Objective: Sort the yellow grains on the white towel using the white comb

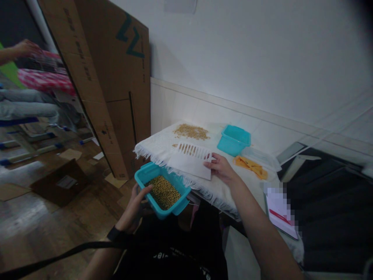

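My left hand (134,206) grips the near rim of a teal tub (177,190) full of yellowish beans (163,191), held just off the table's fringed front edge. My right hand (221,168) pinches the right side of a white slotted card (190,158) lying on the white cloth (163,146). Some beans show through the card's slots. A loose heap of beans (191,131) lies farther back on the cloth. A second teal tub (234,140), with no beans visible in it, stands to the right of the heap.
An orange wrapper (250,165) and a clear plastic lid (260,155) lie right of my hand. A notebook (280,214) rests at the table's right end. A tall cardboard sheet (116,77) leans on the left. Another person's arm (17,50) shows far left.
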The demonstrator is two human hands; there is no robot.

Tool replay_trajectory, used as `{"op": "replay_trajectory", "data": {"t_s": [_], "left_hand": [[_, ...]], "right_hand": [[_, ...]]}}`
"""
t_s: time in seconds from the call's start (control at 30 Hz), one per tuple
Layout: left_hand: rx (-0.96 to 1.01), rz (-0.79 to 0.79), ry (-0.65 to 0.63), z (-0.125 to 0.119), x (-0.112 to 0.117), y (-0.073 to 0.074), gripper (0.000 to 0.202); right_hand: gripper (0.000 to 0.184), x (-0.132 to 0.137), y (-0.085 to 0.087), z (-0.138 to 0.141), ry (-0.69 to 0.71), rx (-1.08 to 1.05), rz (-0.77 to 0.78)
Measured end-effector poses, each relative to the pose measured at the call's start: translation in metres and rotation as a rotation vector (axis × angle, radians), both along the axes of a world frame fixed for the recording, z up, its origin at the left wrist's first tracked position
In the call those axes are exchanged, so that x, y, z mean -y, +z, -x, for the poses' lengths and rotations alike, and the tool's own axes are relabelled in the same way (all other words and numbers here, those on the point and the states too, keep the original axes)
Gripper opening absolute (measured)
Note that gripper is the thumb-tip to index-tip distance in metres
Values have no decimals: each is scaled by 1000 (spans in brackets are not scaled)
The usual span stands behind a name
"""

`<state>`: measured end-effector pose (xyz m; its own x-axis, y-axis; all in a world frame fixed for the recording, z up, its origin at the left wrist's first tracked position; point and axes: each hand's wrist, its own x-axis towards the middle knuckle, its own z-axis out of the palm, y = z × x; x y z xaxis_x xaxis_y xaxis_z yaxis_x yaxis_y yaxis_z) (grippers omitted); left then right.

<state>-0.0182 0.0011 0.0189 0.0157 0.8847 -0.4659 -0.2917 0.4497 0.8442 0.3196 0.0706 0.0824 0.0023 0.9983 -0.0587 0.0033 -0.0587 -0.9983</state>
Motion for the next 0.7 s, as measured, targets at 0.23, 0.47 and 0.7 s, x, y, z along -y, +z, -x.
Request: {"op": "replay_trajectory", "data": {"t_s": [0.23, 0.47, 0.7], "left_hand": [[6, 13, 6, -1, 0, 0, 88], [-1, 7, 1, 0, -1, -3, 87], [-6, 51, 9, -1, -3, -2, 89]], "right_hand": [[65, -9, -4, 0, -153, -25, -56], [62, -3, -3, 1, -50, -13, 5], [65, -7, 0, -4, -222, -133, -101]]}}
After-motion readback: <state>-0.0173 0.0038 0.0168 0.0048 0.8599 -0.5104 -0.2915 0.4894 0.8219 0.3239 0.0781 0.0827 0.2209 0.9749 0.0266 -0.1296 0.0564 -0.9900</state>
